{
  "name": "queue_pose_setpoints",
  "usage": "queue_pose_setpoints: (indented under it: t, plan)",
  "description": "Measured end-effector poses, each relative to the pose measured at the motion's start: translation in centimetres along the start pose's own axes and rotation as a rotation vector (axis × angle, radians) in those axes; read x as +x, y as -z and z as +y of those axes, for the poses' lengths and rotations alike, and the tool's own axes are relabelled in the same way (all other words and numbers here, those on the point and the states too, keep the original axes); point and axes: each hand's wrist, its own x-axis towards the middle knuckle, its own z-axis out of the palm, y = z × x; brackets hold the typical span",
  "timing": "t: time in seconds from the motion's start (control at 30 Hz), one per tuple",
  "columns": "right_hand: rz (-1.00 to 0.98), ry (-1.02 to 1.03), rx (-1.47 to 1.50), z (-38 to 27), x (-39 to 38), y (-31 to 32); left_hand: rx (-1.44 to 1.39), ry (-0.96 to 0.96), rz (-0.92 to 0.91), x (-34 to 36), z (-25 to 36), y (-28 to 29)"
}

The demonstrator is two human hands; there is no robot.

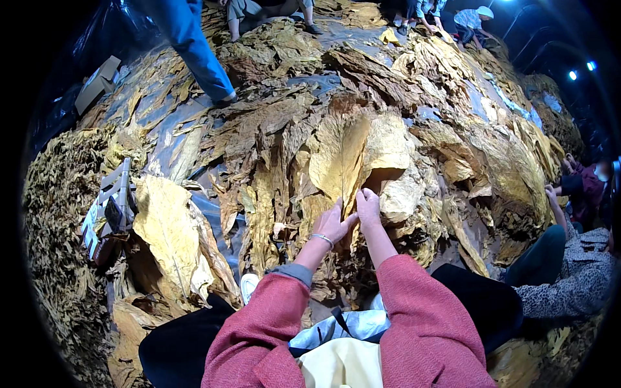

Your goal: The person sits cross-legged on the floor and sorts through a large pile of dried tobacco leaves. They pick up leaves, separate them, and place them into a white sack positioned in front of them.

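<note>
In front of me a large dried tobacco leaf (339, 158) stands up, golden yellow with a long midrib, its narrow lower end between my hands. My left hand (333, 224), with a bracelet at the wrist, is closed on that end from the left. Close beside it, my right hand (369, 208) pinches the leaf's right edge low down. Just behind to the right is another pale yellow leaf (390, 147); whether it is joined to the held one I cannot tell. Heaped brown leaves (284, 155) surround both hands.
At my left a broad yellow leaf (168, 229) leans near a carton (108, 210). A cardboard box (97, 85) lies farther back. One person's blue trouser leg (194, 55) stands among the leaves. Someone in a patterned garment (579, 275) sits close at my right; more people work behind.
</note>
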Motion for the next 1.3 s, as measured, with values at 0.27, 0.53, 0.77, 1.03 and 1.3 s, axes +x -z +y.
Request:
queue_pose_setpoints:
  t: [0.27, 0.53, 0.77, 1.03, 1.3]
  plan:
    - [-0.164, 0.341, -0.164, -7.7, -3.3, -3.5, -0.874, 0.106, 0.32, 2.9, -4.3, -0.8]
    - [-0.132, 0.169, -0.077, -1.8, -0.2, -3.0, -1.882, 0.068, 0.044, 2.2, -10.4, 8.2]
    - [-0.122, -0.088, -0.168, 5.5, 0.3, -0.4, -1.999, 0.271, 0.022, 1.8, -17.7, 3.7]
    - [-0.361, -0.447, -0.098, 1.2, -2.5, -1.9, -1.932, 0.232, -0.008, 1.3, -17.9, 4.8]
    - [-0.457, -0.404, 0.038, 0.9, -3.0, -3.3, -1.51, 0.334, 0.285, 1.6, -21.6, 1.8]
